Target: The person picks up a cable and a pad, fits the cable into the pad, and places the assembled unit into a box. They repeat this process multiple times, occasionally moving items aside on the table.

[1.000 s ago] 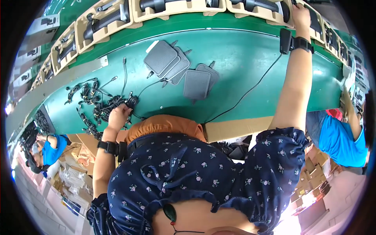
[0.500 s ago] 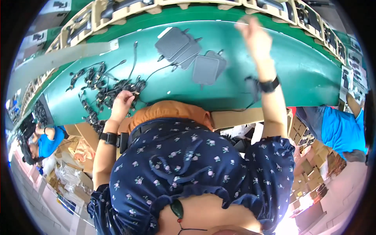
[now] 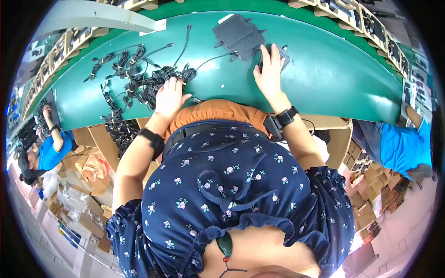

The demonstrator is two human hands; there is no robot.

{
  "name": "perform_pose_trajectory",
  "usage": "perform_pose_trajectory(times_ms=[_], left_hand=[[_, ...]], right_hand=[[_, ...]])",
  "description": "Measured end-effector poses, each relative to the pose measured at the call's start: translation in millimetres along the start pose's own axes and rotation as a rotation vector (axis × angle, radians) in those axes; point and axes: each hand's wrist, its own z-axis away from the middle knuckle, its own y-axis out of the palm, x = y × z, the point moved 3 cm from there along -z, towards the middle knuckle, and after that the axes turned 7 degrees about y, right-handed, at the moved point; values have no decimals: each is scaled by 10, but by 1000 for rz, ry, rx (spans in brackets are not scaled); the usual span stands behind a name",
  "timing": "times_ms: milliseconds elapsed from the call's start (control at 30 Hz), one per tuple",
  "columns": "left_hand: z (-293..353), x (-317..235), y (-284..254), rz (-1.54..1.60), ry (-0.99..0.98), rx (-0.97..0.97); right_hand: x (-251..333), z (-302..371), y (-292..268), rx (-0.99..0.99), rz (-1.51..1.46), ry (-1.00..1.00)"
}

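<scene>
My left hand [image 3: 169,98] lies with outstretched fingers at the near edge of a pile of bundled black cables [image 3: 160,76]. My right hand [image 3: 270,76] is open, its fingers spread over a dark flat rectangular device [image 3: 285,60]; the hand covers much of it. Just beyond and to the left, a stack of similar dark grey flat devices [image 3: 236,34] rests on the green table [image 3: 333,69]. Small dark stubs stick out from their edges. A single cable runs from the pile toward that stack.
Along the far side runs a line of tan molded trays [image 3: 343,16] holding dark parts. A pale metal arm [image 3: 97,18] reaches over the table's far left. Cardboard boxes [image 3: 333,134] stand below the near edge. People in blue shirts are at the left [image 3: 53,150] and right [image 3: 403,146].
My right hand has come back from the far side of the table and down onto a flat device. My left hand has shifted, and its bent fingers have stretched out over the cables.
</scene>
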Motion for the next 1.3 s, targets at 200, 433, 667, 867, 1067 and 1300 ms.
perform_pose_trajectory(times_ms=[200, 433, 667, 867, 1067, 1300], left_hand=[[-90, 27, 219, 33, -76, 30], [-90, 8, -156, 152, -78, -287], [-124, 94, -486, 577, -324, -350], [-279, -84, -805, 893, -298, -402], [-491, -365, -1135, 1093, -211, -413], [-769, -689, -1277, 998, -81, -295]], right_hand=[[-331, 105, -106, -157, -19, 164], [-548, 242, -427, -88, 288, 396], [-675, 219, -406, 67, 224, 677], [-923, 202, -409, -108, -266, 690], [-1195, -457, -1157, -298, -573, 455], [-2431, -1742, -2498, -869, -701, 96]])
